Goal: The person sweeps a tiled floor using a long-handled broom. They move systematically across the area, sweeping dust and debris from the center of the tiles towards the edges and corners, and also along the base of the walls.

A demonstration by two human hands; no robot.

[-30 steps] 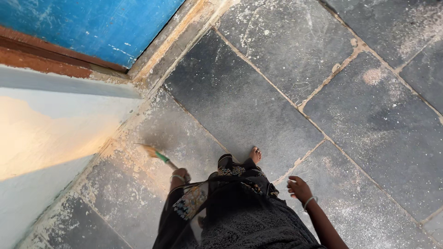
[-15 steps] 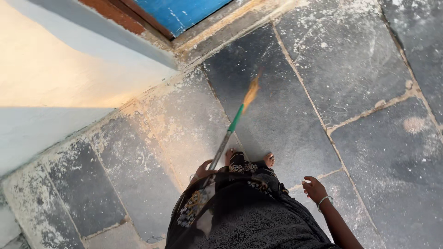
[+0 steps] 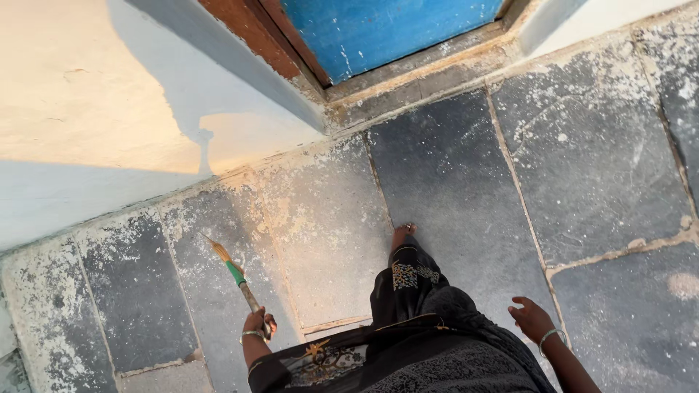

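Note:
My left hand (image 3: 256, 324) grips the handle of a thin broom (image 3: 234, 274) with a green band and straw-coloured bristles. The bristle end points up and left, over a dusty grey stone slab (image 3: 218, 291) by the wall. My right hand (image 3: 531, 319) hangs free at my side with fingers apart, a bangle on the wrist, holding nothing. I wear a dark garment with gold patterning (image 3: 408, 342), and one bare foot (image 3: 401, 234) steps forward on the paving.
A cream and pale grey wall (image 3: 109, 124) runs along the left. A blue door (image 3: 386, 29) with a reddish-brown frame (image 3: 255, 36) stands at the top above a stone threshold (image 3: 422, 73). Dark stone slabs with dusty, gritty joints cover the ground.
The view has swung so the door now shows at top centre. The broom has swept from pointing up and right to pointing up and left, lower down near the wall.

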